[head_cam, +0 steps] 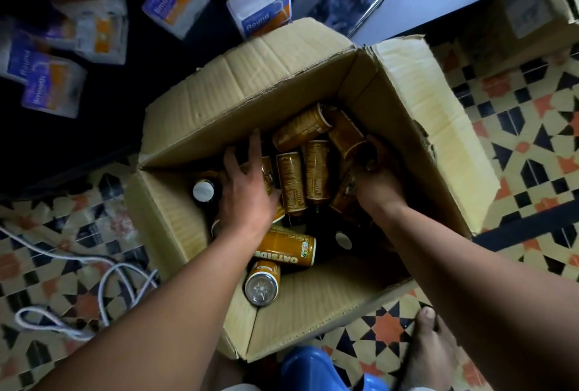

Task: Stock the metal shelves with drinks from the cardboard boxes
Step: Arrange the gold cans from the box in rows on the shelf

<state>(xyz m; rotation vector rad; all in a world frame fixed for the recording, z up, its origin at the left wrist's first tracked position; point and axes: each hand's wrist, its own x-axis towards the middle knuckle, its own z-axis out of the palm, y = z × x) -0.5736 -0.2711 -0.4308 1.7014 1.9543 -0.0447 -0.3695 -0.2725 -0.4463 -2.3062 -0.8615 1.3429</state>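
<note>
Brown drink bottles lie jumbled in the open cardboard box on the tiled floor. The left hand reaches in with fingers spread, likely to gather one; farther right, the right hand curls round a tilted bottle, seemingly to lift it out.

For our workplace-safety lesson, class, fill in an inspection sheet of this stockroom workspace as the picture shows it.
Surface: patterned tiled floor.
Job's things: open cardboard box holding brown drink bottles, mostly lying loose.
Clutter: purple-and-orange packets scattered beyond the box; second cardboard box at far right.
Hands: left hand spread over bottles; right hand grips one bottle.
Cables: white cords looped on floor, left of box.
Surroundings: blue stool and a bare foot near the box; dim light.
</note>
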